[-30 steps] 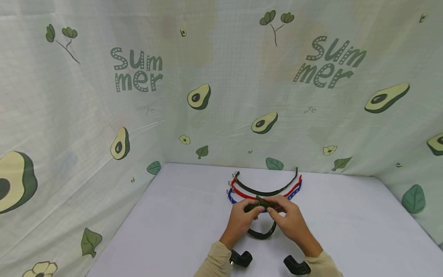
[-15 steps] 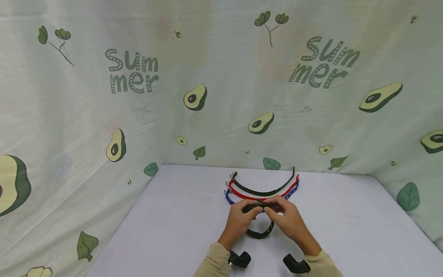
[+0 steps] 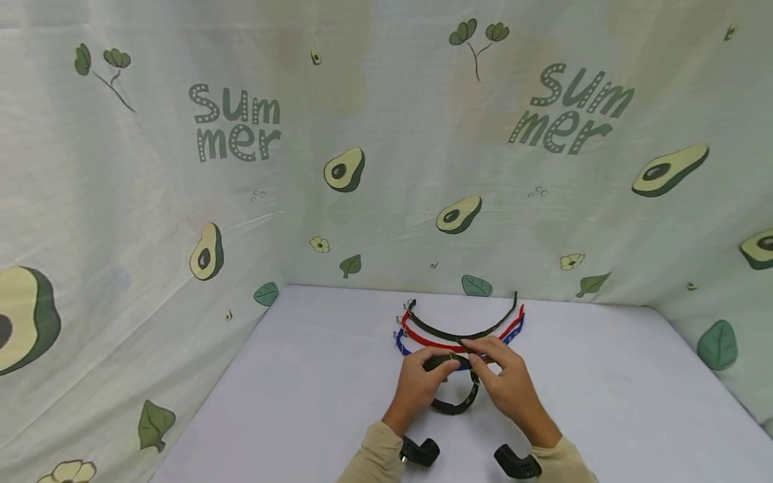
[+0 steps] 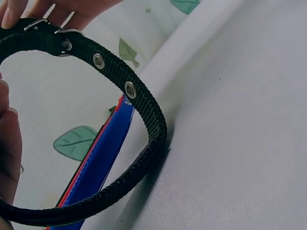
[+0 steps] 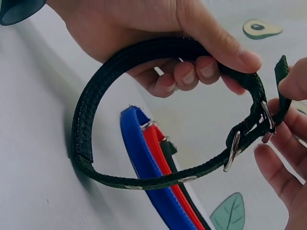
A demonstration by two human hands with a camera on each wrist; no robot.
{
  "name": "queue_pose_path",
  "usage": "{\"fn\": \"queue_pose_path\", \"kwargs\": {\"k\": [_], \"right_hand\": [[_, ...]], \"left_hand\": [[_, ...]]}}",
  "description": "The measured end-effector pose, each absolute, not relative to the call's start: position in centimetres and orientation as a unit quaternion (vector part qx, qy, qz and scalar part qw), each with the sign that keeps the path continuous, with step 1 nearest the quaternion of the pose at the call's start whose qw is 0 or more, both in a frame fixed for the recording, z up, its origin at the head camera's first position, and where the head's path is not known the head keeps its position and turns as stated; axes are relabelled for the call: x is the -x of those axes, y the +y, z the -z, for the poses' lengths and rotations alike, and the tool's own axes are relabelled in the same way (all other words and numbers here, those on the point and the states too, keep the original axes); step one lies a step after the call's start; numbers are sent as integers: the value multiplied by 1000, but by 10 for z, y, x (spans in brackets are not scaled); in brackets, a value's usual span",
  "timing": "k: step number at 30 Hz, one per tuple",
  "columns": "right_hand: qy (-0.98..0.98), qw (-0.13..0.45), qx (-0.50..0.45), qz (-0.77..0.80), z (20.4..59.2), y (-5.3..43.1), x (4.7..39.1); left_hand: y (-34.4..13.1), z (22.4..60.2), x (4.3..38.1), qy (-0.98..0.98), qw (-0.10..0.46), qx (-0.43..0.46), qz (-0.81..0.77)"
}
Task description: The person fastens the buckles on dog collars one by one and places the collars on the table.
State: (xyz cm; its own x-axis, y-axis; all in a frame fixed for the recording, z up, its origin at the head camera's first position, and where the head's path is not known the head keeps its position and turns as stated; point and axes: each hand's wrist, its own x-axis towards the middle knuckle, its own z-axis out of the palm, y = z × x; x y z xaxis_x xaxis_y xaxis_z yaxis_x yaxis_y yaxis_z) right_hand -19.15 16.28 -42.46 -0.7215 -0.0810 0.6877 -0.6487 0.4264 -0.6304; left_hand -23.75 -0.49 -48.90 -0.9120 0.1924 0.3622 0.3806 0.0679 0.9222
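Note:
Both hands work on a dark green buckle collar (image 5: 82,122), bent into a loop above the white table. My left hand (image 3: 421,377) grips its padded band, thumb on top and fingers curled beneath, as the right wrist view shows. Through the metal buckle (image 5: 267,117) runs the strap's tip (image 5: 281,72). My right hand (image 3: 502,377) pinches that free end, the thumb against it and other fingertips close to the buckle. Beside the buckle hangs a metal D-ring (image 5: 232,151). Metal eyelets (image 4: 130,89) line the webbing in the left wrist view.
Beyond the hands, a blue collar (image 3: 513,335), a red collar (image 3: 415,331) and another dark green collar (image 3: 449,334) lie curved, one behind another. Behind them the table (image 3: 302,362) meets a hanging avocado-print sheet (image 3: 386,134). Black wrist devices (image 3: 517,463) sit on both forearms.
My right hand has shifted slightly away from the body with the strap's free end, and its fingers have spread apart from the left hand's. The left hand keeps its grip on the collar.

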Motion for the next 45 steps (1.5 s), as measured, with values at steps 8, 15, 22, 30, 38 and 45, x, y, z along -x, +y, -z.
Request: {"fn": "queue_pose_path", "kwargs": {"k": [8,15,22,30,38,45], "right_hand": [[-794,316,-249,-457,440,168,201],[-787,345,-268,-435,467,174,217],[-787,356,-277,-422,470,177,219],[-800,371,-254,-396,472,178,219],[-794,401,-243,-388,474,179,219],[-775,428,-258,-388,477,177,223]], "left_hand": [[-4,489,236,-717,101,207,657],[-1,490,236,-722,110,197,654],[1,490,234,-721,109,196,656],[0,491,234,-711,106,215,661],[1,490,236,-712,97,217,661],[0,491,236,-710,103,213,663]]}}
